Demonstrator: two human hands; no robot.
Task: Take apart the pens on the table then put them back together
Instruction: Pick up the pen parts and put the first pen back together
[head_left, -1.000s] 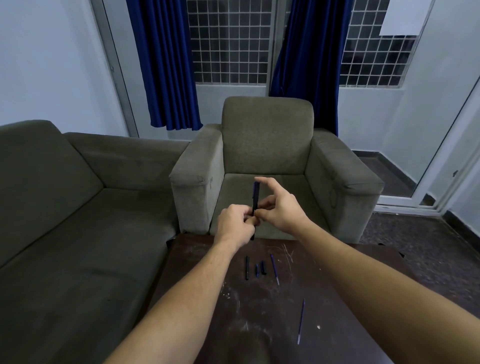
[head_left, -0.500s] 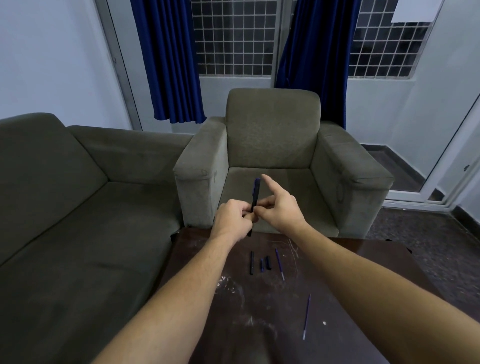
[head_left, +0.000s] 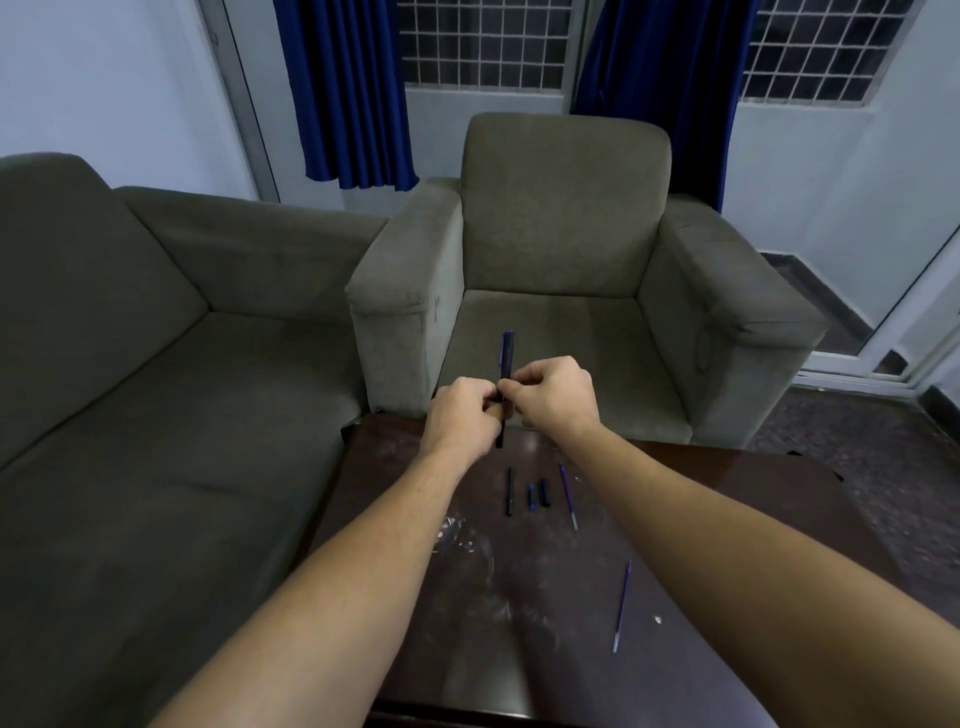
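Note:
A dark blue pen (head_left: 506, 358) stands nearly upright above the far edge of the dark table (head_left: 727, 519). My left hand (head_left: 462, 415) grips its lower part and my right hand (head_left: 556, 395) pinches it just above, both with curled fingers. The pen's cap end sticks up above the hands and its tip pokes out below. On the table lie a dark barrel (head_left: 510, 491), two short dark pieces (head_left: 531, 497) (head_left: 544, 492), a thin refill (head_left: 568, 494) beside them and another refill (head_left: 622, 605) nearer to me.
A grey armchair (head_left: 566, 260) stands right behind the table and a grey sofa (head_left: 156, 364) lies to the left. White scuffs (head_left: 462, 535) and a small white scrap (head_left: 657, 619) mark the tabletop. Blue curtains and barred windows fill the back wall.
My right index finger, which pointed out straight, has curled in onto the pen. The camera has tilted down, so the hands and the table sit lower in view.

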